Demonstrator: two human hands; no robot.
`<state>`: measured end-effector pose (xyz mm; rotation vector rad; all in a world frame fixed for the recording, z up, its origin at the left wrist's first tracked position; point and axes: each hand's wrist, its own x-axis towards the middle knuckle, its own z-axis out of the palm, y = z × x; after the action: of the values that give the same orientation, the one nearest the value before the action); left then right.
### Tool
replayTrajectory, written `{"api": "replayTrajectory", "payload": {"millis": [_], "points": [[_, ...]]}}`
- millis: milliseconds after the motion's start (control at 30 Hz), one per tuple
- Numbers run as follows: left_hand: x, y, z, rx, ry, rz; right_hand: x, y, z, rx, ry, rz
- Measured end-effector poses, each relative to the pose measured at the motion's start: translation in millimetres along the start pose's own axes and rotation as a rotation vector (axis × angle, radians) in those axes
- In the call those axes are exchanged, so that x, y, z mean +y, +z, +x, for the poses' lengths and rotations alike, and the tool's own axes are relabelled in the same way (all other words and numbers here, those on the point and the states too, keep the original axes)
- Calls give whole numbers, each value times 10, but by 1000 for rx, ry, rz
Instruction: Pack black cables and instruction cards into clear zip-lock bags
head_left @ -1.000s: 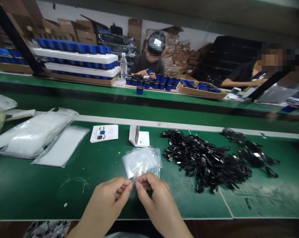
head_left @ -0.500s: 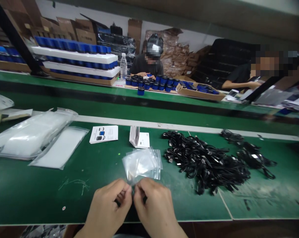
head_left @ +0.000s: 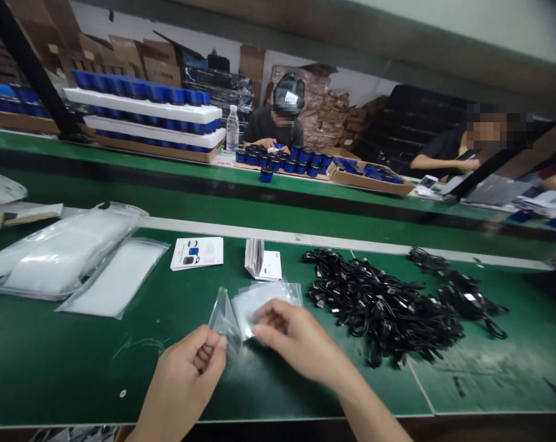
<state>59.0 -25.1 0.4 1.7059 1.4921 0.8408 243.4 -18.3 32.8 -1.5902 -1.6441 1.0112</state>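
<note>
My left hand (head_left: pixel 190 362) is closed, pinching a small clear plastic bag (head_left: pixel 223 316) that stands up from the fingertips. Over the near part of a loose stack of clear plastic bags (head_left: pixel 248 301) is my right hand (head_left: pixel 289 334). Its fingers are bent, with the thumb apart from them and nothing visibly held. Whether the fingertips touch the stack I cannot tell. Behind the stack sits a bundle of folded leaflets (head_left: pixel 254 259), and left of it lies a pile of printed cards (head_left: pixel 197 253).
A heap of black cables (head_left: pixel 379 307) covers the right side, with a smaller cable group (head_left: pixel 471 294) beyond it. Large filled plastic bags (head_left: pixel 66 252) lie at left. Across the bench, two people work near blue jars (head_left: pixel 301 161), foam trays (head_left: pixel 144 101) and a water bottle (head_left: pixel 232 129).
My hands have parted: the left moved slightly left with a plastic bag in its fingers, and the right moved up and right onto the stack of bags. The view shifted slightly.
</note>
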Motion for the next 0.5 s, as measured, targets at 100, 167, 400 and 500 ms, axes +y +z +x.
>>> {"api": "replayTrajectory", "payload": {"millis": [100,167,400,500], "points": [[-57,42,19,-41,-89,-126,38,-167,429,208,129,172],[-93,72,21,-54,-95,-168,61,-227,719,218,177,218],[-210,58,32,-146,-53,-173,144,-241,1021,88,292,339],[-208,72,28,-125,-49,-184,195,-270,974,40,324,336]]}}
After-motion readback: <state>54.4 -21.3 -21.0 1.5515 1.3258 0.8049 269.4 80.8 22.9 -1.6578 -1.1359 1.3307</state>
